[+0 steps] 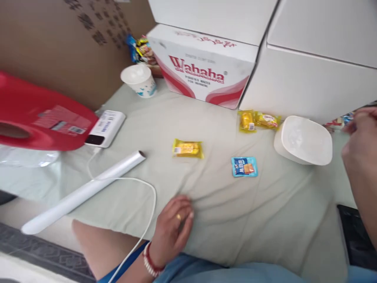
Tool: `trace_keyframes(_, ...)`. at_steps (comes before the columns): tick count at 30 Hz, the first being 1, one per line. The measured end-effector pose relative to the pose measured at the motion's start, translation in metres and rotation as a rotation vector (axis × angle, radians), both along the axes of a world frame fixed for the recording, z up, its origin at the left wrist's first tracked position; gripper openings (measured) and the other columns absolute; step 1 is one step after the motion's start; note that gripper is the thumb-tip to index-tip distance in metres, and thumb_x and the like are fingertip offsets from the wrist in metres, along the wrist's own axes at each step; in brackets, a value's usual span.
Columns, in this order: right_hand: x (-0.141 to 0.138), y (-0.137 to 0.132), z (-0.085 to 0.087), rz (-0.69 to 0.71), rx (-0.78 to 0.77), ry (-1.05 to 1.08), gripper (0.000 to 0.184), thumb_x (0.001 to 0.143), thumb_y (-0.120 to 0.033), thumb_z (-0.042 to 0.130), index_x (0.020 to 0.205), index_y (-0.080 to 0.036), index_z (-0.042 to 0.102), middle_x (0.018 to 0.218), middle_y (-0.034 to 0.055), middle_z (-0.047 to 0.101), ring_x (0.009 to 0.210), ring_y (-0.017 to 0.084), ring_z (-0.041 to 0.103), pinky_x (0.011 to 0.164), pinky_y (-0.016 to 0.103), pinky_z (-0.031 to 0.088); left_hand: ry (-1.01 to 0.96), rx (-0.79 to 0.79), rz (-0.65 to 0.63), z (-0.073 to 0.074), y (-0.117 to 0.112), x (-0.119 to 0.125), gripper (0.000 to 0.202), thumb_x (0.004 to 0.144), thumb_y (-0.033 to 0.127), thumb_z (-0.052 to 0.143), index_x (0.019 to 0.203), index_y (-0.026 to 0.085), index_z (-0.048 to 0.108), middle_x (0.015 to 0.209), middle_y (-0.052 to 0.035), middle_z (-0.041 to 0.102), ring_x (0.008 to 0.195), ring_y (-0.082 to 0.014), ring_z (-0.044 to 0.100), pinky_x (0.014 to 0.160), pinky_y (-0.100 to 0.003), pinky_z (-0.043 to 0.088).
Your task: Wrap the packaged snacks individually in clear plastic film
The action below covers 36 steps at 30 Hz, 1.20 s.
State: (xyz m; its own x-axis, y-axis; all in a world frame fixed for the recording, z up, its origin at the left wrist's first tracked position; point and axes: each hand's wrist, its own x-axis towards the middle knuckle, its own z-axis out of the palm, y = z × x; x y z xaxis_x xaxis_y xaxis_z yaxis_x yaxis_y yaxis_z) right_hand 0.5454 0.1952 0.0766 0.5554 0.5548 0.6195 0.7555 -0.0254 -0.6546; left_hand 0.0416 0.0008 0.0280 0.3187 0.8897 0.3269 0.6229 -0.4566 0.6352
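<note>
My left hand rests on the pale green cloth, fingers lying loosely on the fabric and holding nothing; it wears a ring and a red-and-white bracelet. My right hand is raised at the right edge and blurred, its fingertips close to some colourful packets beside the white boxes. On the cloth ahead lie a yellow snack packet, a blue snack packet and two more yellow packets. A white bowl-shaped container sits between these and my right hand.
A Wahaha carton and white boxes stand at the back, with a paper cup to their left. On the left are a red bag, a white power bank with cable, and a white roll. A dark object lies at right.
</note>
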Motion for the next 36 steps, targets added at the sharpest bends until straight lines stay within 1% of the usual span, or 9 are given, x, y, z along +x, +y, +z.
trace_keyframes(3, -0.083, -0.093, -0.016, 0.532, -0.499, -0.114, 0.023, 0.096, -0.046, 0.064, 0.104, -0.031, 0.078, 0.107, 0.0125, 0.079, 0.085, 0.024, 0.076, 0.073, 0.042, 0.059, -0.111, 0.044, 0.328, 0.007, 0.054, -0.004, 0.01, 0.096, 0.017, 0.058, 0.091, 0.022, 0.066, 0.094, -0.0039, 0.071, 0.095, -0.019, 0.067, 0.089, -0.034, 0.055)
trace_keyframes(6, -0.141, -0.178, -0.049, 0.865, -0.655, -0.286, 0.035, 0.1, -0.047, 0.055, 0.126, -0.031, 0.071, 0.129, 0.0101, 0.073, 0.116, 0.029, 0.071, 0.097, 0.048, 0.06, -0.25, -0.073, 0.634, 0.01, 0.134, -0.016, 0.012, 0.094, 0.022, 0.058, 0.085, 0.021, 0.066, 0.091, -0.0037, 0.068, 0.093, -0.0201, 0.067, 0.082, -0.033, 0.056)
trace_keyframes(12, -0.161, -0.248, -0.099, 0.645, -0.534, -0.517, 0.047, 0.104, -0.035, 0.049, 0.15, -0.027, 0.052, 0.145, 0.0118, 0.062, 0.126, 0.033, 0.062, 0.102, 0.052, 0.052, 0.057, -0.018, 0.753, 0.021, 0.291, -0.079, 0.051, 0.092, 0.015, 0.064, 0.141, 0.012, 0.05, 0.149, -0.0146, 0.047, 0.132, -0.0231, 0.053, 0.118, -0.04, 0.038)
trace_keyframes(14, -0.161, -0.251, -0.102, 0.621, -0.516, -0.531, 0.047, 0.104, -0.034, 0.049, 0.151, -0.027, 0.051, 0.142, 0.0116, 0.064, 0.124, 0.032, 0.063, 0.102, 0.051, 0.051, 0.101, -0.036, 0.71, 0.027, 0.324, -0.103, 0.06, 0.09, 0.011, 0.066, 0.146, 0.009, 0.045, 0.158, -0.0152, 0.039, 0.139, -0.0239, 0.046, 0.123, -0.043, 0.032)
trace_keyframes(18, -0.164, -0.248, -0.1, 0.619, -0.507, -0.509, 0.045, 0.104, -0.034, 0.051, 0.148, -0.027, 0.054, 0.139, 0.0108, 0.066, 0.123, 0.031, 0.064, 0.1, 0.05, 0.053, 0.164, -0.119, 0.623, 0.033, 0.354, -0.136, 0.039, 0.088, 0.008, 0.069, 0.124, -0.001, 0.06, 0.141, -0.0175, 0.054, 0.126, -0.0232, 0.05, 0.12, -0.049, 0.032)
trace_keyframes(21, -0.166, -0.245, -0.097, 0.611, -0.506, -0.448, 0.043, 0.102, -0.032, 0.053, 0.144, -0.031, 0.058, 0.139, 0.0093, 0.067, 0.123, 0.031, 0.065, 0.101, 0.052, 0.054, 0.171, -0.112, 0.565, 0.031, 0.345, -0.138, 0.023, 0.099, 0.016, 0.055, 0.109, -0.003, 0.066, 0.126, -0.0127, 0.061, 0.119, -0.0187, 0.053, 0.121, -0.047, 0.029)
trace_keyframes(25, -0.173, -0.238, -0.078, 0.566, -0.519, -0.327, 0.036, 0.1, -0.033, 0.054, 0.134, -0.035, 0.066, 0.13, 0.0091, 0.071, 0.119, 0.031, 0.066, 0.1, 0.055, 0.056, 0.144, -0.016, 0.398, 0.026, 0.29, -0.104, 0.027, 0.102, 0.026, 0.051, 0.103, 0.008, 0.07, 0.113, -0.0064, 0.066, 0.118, -0.0192, 0.056, 0.119, -0.042, 0.035)
trace_keyframes(32, -0.211, -0.205, 0.024, 0.457, -0.247, -0.313, 0.032, 0.102, -0.031, 0.051, 0.13, -0.03, 0.067, 0.132, 0.012, 0.068, 0.126, 0.03, 0.062, 0.11, 0.052, 0.05, 0.2, 0.304, -0.279, 0.049, 0.129, 0.006, 0.03, 0.103, 0.016, 0.04, 0.102, 0.022, 0.069, 0.109, -0.0083, 0.068, 0.107, -0.0241, 0.057, 0.098, -0.042, 0.05)
trace_keyframes(36, -0.227, -0.182, 0.055, 0.76, -0.665, -0.46, 0.033, 0.103, -0.028, 0.052, 0.133, -0.024, 0.066, 0.134, 0.0122, 0.069, 0.123, 0.028, 0.063, 0.108, 0.046, 0.049, 0.248, 0.249, -0.613, 0.057, 0.064, 0.046, 0.029, 0.101, 0.01, 0.04, 0.098, 0.02, 0.067, 0.099, -0.0094, 0.066, 0.103, -0.0253, 0.058, 0.094, -0.041, 0.051)
